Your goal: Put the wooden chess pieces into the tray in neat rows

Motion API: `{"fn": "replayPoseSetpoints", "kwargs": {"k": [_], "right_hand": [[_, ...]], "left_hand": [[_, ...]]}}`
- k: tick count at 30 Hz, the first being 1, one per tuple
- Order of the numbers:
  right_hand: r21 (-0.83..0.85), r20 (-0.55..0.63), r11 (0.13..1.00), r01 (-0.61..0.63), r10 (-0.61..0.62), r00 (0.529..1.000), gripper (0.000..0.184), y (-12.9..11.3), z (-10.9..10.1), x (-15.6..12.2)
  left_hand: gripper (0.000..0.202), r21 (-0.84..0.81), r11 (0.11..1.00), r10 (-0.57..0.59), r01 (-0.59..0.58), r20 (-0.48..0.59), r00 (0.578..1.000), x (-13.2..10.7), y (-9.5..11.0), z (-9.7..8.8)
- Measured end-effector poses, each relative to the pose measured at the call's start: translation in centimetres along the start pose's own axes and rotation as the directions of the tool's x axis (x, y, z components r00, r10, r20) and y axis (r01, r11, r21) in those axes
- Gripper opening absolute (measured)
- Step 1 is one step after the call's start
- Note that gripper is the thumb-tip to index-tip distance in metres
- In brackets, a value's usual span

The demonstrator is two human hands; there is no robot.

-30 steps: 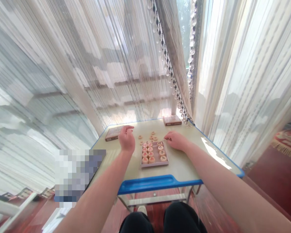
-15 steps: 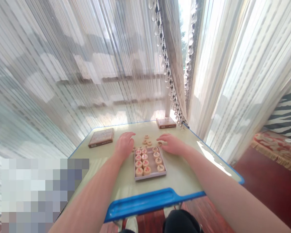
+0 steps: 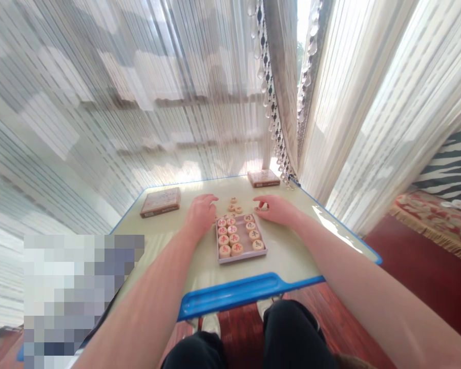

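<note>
A shallow open box [image 3: 243, 256] of round wooden Chinese chess pieces lies before me. Two columns with red characters fill its left side, and one column with black characters [image 3: 254, 235] lines the right, with a bare strip between. Beyond the box are several loose pieces [image 3: 238, 209] on the table. My left hand [image 3: 203, 214] rests beside the box's far left corner, fingers loosely curved and apart, with no piece seen in it. Past the far right corner, my right hand [image 3: 278, 210] has thumb and fingers around a loose chess piece [image 3: 262, 207], partly hidden by them.
The pale table [image 3: 292, 251] has a blue edge with a moulded trough [image 3: 230, 296] in front. Two closed flat boxes lie on it, one at the far left [image 3: 160, 202] and one at the back [image 3: 264, 178]. String curtains [image 3: 200, 128] hang behind. A blurred-out patch covers the lower left.
The view has tipped downward, so the table appears higher. My right hand has closed in around the loose piece beside it. My left hand stays near the box's far left corner.
</note>
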State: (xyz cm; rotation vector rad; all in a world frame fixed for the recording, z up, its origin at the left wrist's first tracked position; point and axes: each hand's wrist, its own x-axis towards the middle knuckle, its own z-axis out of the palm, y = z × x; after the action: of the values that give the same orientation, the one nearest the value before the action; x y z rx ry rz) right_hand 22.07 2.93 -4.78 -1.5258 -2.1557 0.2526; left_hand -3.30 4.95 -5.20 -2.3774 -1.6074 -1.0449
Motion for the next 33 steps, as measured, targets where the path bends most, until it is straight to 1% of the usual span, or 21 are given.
{"fn": "replayPoseSetpoints", "kwargs": {"k": [3,4,6,8,9,11,13,16,19,24,29,33], "right_hand": [[-0.017,0.024,1.0,-0.017,0.017,1.0,0.021,-0.1,-0.1,0.1],[-0.026,0.012,1.0,-0.017,0.017,1.0,0.017,-0.2,-0.2,0.1],[-0.014,-0.064,1.0,-0.021,0.02,0.998,0.016,-0.7,-0.5,0.0],[0.061,-0.154,0.998,-0.008,0.018,0.988,0.018,-1.6,-0.8,-0.2],[0.118,-0.174,0.993,0.008,0.013,0.985,0.019,-2.2,-0.9,-0.4],[0.212,-0.145,0.975,0.065,-0.035,0.989,0.021,-3.5,-1.0,-0.8],[0.229,-0.109,0.963,0.144,-0.122,0.987,0.02,-4.6,-0.7,-1.2],[0.158,-0.091,0.96,0.231,-0.218,0.972,0.018,-5.6,0.0,-1.4],[0.075,-0.057,0.962,0.261,-0.257,0.965,0.018,-5.7,0.5,-1.4],[0.002,-0.042,0.972,0.235,-0.235,0.971,0.017,-5.4,0.3,-1.4],[-0.024,-0.042,0.977,0.213,-0.214,0.976,0.017,-5.6,0.0,-1.5],[-0.032,-0.04,0.974,0.226,-0.227,0.973,0.018,-5.8,-0.2,-1.6]], "left_hand": [[0.033,-0.017,1.0,0.005,-0.005,0.012,1.0,-0.1,0.3,0.0],[0.033,-0.019,1.0,0.008,-0.007,0.015,1.0,-0.1,0.4,0.0],[0.032,-0.021,1.0,0.017,-0.016,0.015,1.0,-0.1,0.6,-0.1],[0.033,-0.024,0.999,0.029,-0.029,0.011,1.0,-0.1,0.8,-0.2],[0.033,-0.024,0.999,0.032,-0.032,0.01,0.999,-0.1,0.9,-0.2],[0.033,-0.022,0.999,0.035,-0.035,0.017,0.999,-0.1,1.0,-0.2],[0.033,-0.02,0.999,0.034,-0.033,0.031,0.999,-0.1,1.1,-0.2],[0.033,-0.021,0.999,0.026,-0.025,0.048,0.998,-0.1,1.3,-0.3],[0.035,-0.006,1.0,0.018,-0.018,0.052,0.998,-0.1,1.7,-0.7],[0.036,-0.001,1.0,0.016,-0.016,0.058,0.998,-0.1,2.4,-1.4],[0.035,-0.021,0.999,0.036,-0.035,0.083,0.996,-0.2,2.7,-1.1],[0.037,-0.03,0.999,-0.006,0.009,0.067,0.998,0.0,2.5,-1.0]]}}
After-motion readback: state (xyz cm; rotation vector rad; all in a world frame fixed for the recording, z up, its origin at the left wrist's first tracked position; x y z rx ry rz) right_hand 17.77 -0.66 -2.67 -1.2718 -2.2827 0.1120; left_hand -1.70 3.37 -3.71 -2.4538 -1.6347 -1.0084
